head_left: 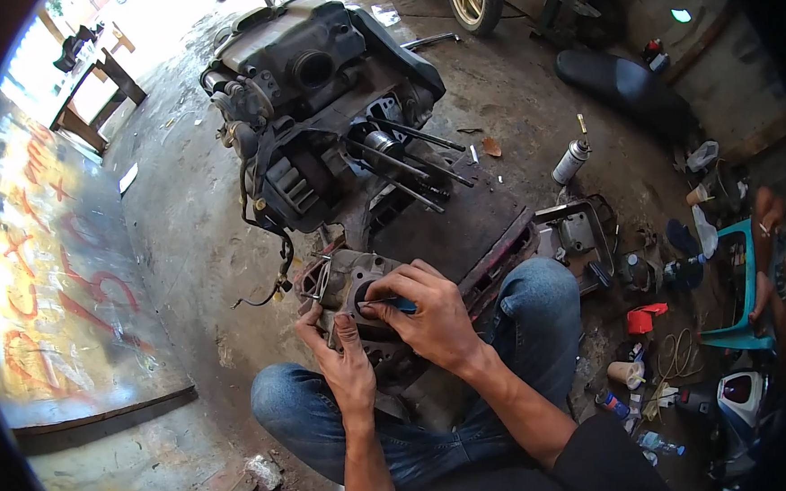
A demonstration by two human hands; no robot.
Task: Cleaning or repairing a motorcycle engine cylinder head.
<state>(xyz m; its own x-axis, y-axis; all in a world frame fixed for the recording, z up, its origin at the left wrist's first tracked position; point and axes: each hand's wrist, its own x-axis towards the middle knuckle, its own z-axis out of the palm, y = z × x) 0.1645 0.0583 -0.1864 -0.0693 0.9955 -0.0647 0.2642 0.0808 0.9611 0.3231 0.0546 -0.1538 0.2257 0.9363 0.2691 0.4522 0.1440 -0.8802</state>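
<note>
In front of my knees is a grimy metal engine part (361,271) with a round opening and a bent metal piece on its left. My left hand (342,361) grips this part's left side, thumb raised beside the opening. My right hand (438,324) reaches over the opening, fingers closed on a small blue object (404,304) partly hidden by them. Just beyond, a larger engine (321,106) shows an exposed piston (378,143) and several long studs pointing toward me. A dark flat board or plate (464,232) lies between them.
Right of me are a spray can (570,163), a metal tray (602,249), a teal plastic stool (727,337), bottles, cups and scattered items. A motorbike seat (622,83) and wheel (473,11) stand behind. A painted panel (72,292) is at left, a wooden bench (79,121) farther back.
</note>
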